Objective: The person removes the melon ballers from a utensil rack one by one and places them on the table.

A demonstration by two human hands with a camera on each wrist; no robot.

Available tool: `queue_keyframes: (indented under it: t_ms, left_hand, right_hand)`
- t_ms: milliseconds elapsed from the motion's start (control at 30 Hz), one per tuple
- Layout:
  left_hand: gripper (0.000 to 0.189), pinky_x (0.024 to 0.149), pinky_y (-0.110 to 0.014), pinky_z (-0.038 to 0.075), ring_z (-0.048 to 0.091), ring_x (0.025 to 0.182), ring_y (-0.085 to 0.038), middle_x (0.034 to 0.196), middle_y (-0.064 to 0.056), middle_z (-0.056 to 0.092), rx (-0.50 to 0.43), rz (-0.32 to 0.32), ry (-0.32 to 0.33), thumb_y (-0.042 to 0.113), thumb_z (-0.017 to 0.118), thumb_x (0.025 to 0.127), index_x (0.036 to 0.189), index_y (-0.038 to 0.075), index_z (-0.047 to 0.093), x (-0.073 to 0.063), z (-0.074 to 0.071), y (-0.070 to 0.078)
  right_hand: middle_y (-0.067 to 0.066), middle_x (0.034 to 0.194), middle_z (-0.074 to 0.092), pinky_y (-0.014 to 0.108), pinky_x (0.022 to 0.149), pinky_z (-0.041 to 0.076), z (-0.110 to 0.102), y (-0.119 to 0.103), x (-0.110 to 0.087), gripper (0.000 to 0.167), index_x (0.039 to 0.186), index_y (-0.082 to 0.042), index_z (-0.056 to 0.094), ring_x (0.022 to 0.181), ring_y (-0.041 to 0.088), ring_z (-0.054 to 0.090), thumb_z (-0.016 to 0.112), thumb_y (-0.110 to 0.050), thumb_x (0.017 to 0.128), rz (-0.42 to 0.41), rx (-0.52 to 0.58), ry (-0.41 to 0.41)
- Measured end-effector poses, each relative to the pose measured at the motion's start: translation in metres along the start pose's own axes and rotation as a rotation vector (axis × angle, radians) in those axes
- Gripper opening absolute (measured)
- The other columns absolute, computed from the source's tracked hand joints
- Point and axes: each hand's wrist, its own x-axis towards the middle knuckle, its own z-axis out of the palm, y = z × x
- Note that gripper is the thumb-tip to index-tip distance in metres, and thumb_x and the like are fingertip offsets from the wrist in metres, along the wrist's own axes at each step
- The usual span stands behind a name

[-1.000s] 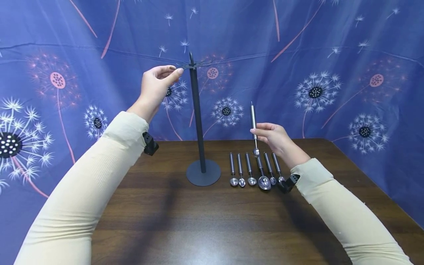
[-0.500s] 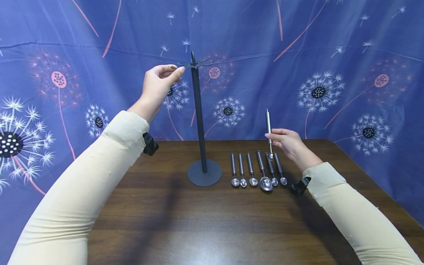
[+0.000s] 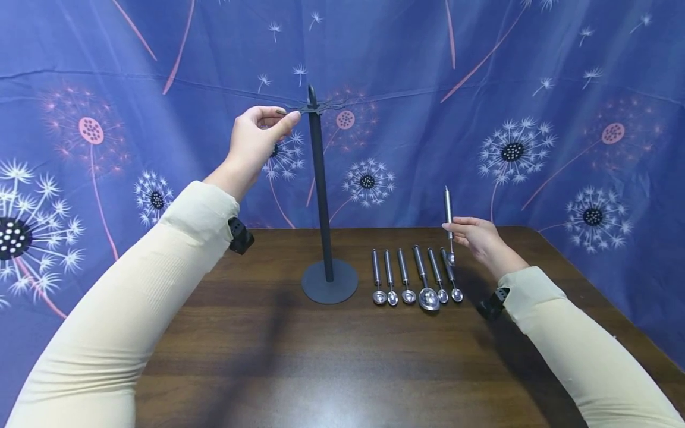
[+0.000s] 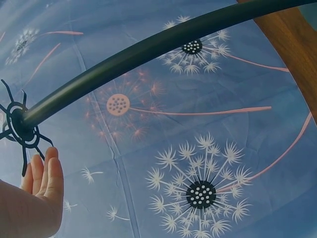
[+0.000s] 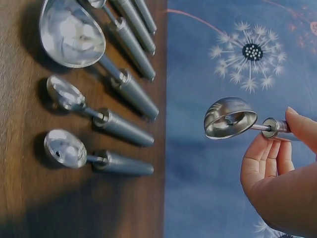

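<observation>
My left hand [image 3: 248,142] is raised at the top of a black metal stand [image 3: 321,196], thumb and fingertips pinching one hook of its hook ring [image 4: 35,140]. In the left wrist view, several thin hooks spread out around the pole. My right hand [image 3: 480,242] holds a steel scoop [image 5: 230,119] by its handle, pinched between thumb and fingers. The scoop stands upright, handle end up and round bowl down, above the right end of a row of steel scoops. Its bowl overlaps the rightmost scoop [image 3: 456,295] in the head view.
Several scoops of differing bowl sizes lie side by side on the brown wooden table [image 3: 299,356], handles pointing away; the large-bowled scoop [image 3: 429,299] is biggest. The round stand base [image 3: 329,291] sits left of them. A blue dandelion-print cloth [image 3: 407,131] hangs behind.
My right hand has moved right and lower with the scoop, from above the large-bowled scoop to the right end of the row. My left hand has stayed at the hook.
</observation>
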Motion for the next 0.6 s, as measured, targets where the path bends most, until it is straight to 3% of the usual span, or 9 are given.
queue_keyframes:
  t_ms: [167, 333, 433, 600]
  left_hand:
    - [0.043, 0.090, -0.028, 0.047, 0.062, 0.088, -0.008, 0.093, 0.006, 0.062, -0.002, -0.004, 0.000, 0.037, 0.075, 0.084, 0.115, 0.011, 0.058, 0.001, -0.002, 0.000]
    - [0.048, 0.095, -0.029, 0.047, 0.063, 0.091, -0.009, 0.096, 0.006, 0.062, 0.011, -0.013, -0.008, 0.037, 0.075, 0.084, 0.119, 0.009, 0.057, 0.001, -0.002, 0.002]
    - [0.050, 0.096, -0.030, 0.047, 0.063, 0.093, -0.010, 0.098, 0.005, 0.061, 0.018, -0.018, -0.022, 0.037, 0.075, 0.084, 0.121, 0.009, 0.057, 0.000, -0.001, 0.001]
    - [0.048, 0.094, -0.029, 0.048, 0.062, 0.090, -0.009, 0.099, 0.005, 0.061, 0.016, 0.002, -0.014, 0.038, 0.074, 0.085, 0.120, 0.009, 0.057, -0.001, -0.001, 0.001]
  right_hand:
    - [-0.012, 0.075, 0.065, 0.014, 0.069, 0.055, -0.011, 0.006, 0.003, 0.028, 0.105, -0.008, 0.056, 0.073, 0.001, 0.061, 0.075, -0.007, 0.084, -0.015, -0.006, 0.020]
    - [-0.019, 0.081, 0.058, 0.010, 0.068, 0.053, -0.026, 0.016, 0.004, 0.048, 0.126, -0.004, 0.052, 0.074, -0.007, 0.058, 0.074, -0.020, 0.086, -0.013, -0.224, 0.082]
    - [-0.021, 0.082, 0.055, 0.009, 0.067, 0.051, -0.034, 0.021, 0.003, 0.060, 0.136, 0.000, 0.047, 0.076, -0.008, 0.056, 0.073, -0.023, 0.087, 0.000, -0.296, 0.095]
    - [-0.018, 0.073, 0.060, 0.011, 0.059, 0.052, -0.041, 0.028, 0.003, 0.049, 0.125, 0.000, 0.052, 0.067, -0.004, 0.058, 0.075, -0.017, 0.086, 0.010, -0.273, 0.099]
